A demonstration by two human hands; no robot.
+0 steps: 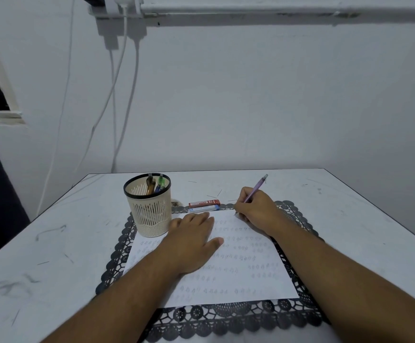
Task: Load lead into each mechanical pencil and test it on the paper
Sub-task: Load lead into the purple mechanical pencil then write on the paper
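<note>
Pencil cup [149, 209] beside left hand [192, 240]; lead cases [204, 204] beyond paper [238, 276].

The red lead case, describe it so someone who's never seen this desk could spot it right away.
Start at the cream pen cup standing on the far left corner of the black lace mat. Just right of it, beyond the paper's far edge, two slim lead cases lie side by side. The red lead case is the farther one; its neighbour, the blue case, lies nearer the paper.
</note>
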